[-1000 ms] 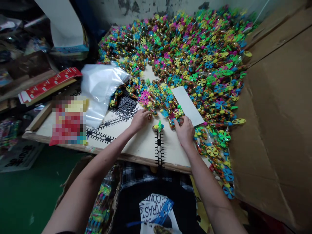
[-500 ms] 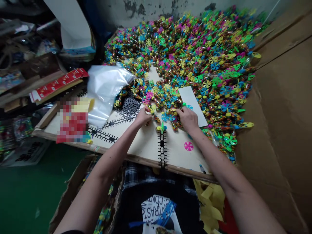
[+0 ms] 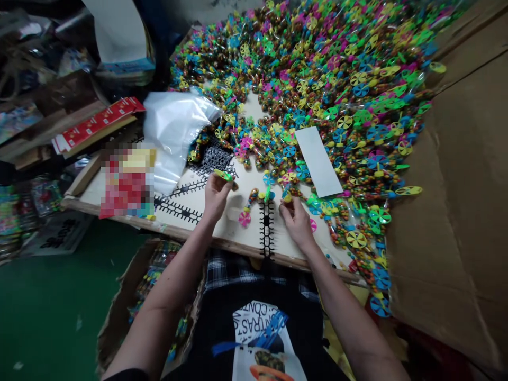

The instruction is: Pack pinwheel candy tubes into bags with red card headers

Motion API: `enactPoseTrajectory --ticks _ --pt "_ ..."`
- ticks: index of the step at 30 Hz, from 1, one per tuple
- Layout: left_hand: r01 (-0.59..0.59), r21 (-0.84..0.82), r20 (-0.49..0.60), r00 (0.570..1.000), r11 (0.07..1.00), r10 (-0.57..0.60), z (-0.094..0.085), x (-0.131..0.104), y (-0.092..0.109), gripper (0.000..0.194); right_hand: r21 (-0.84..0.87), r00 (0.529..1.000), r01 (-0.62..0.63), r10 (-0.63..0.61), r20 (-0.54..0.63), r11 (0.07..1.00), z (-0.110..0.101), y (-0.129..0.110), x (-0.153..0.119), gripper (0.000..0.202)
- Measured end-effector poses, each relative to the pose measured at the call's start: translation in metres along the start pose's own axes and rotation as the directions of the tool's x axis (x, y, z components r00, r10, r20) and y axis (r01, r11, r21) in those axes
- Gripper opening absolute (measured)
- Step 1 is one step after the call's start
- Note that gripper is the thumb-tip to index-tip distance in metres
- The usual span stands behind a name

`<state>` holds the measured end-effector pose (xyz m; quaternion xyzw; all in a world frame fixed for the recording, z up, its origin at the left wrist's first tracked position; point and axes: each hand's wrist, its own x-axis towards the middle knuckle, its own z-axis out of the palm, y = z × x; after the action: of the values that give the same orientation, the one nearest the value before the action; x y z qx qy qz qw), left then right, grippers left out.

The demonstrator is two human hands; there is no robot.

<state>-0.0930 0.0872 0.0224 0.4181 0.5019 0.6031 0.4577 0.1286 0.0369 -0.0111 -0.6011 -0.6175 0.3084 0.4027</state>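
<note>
Toy [image 3: 223, 174] in left fingers [image 3: 212, 184], forearm [image 3: 184, 262] slanted inward.

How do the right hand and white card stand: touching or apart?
Apart: the head view shows a gap between the right hand and white card.

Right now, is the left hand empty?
No, the left hand holds a green-and-yellow toy above the table.

I see green-and-yellow toy [image 3: 224, 175] pinched in left hand [image 3: 215, 197], over worktop [image 3: 235, 233]; yellow toy [image 3: 288, 198] at fingertips of right hand [image 3: 297, 218]. Black strip [image 3: 266, 219], toothed both sides, lies straight between hands, reaching worktop's near edge; green-bladed toy [image 3: 267, 192] at far end.
</note>
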Motion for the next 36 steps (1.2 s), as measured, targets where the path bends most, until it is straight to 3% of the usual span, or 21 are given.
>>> enactPoseTrajectory --ticks 3,6,9,13,28,32,36 --pt "-0.03 0.042 -0.058 0.998 0.999 0.032 -0.002 0.002 0.008 0.029 0.008 1.0 0.002 -0.001 -0.026 1.0 0.002 0.003 -0.007 0.023" --pt "0.076 0.075 0.032 0.996 0.994 -0.078 0.001 -0.012 0.009 0.024 0.047 1.0 0.012 -0.013 0.01 0.999 0.003 0.002 -0.01 0.025" --pt "0.19 0.119 0.107 0.973 0.975 -0.202 0.014 -0.036 0.0 0.025 0.043 0.999 0.034 -0.036 0.041 0.998 0.005 -0.001 -0.01 0.022" --pt "0.221 0.092 0.12 0.966 0.971 -0.231 0.034 -0.054 -0.015 0.028 0.036 0.997 0.052 -0.054 0.046 0.998 0.01 -0.006 -0.008 0.022" --pt "0.397 -0.052 0.121 0.913 0.916 -0.389 0.054 -0.048 -0.019 0.034 0.203 0.999 0.017 -0.007 -0.05 0.979 0.028 -0.001 -0.008 0.024" --pt "0.366 -0.05 0.165 0.921 0.929 -0.354 0.053 -0.048 -0.012 0.032 0.183 0.995 0.059 -0.044 -0.087 0.981 0.027 0.003 -0.007 0.025" --pt "0.301 -0.103 0.285 0.922 0.948 -0.262 0.049 -0.051 -0.008 0.025 0.192 0.995 0.039 -0.02 -0.102 0.981 0.026 0.008 -0.004 0.029"
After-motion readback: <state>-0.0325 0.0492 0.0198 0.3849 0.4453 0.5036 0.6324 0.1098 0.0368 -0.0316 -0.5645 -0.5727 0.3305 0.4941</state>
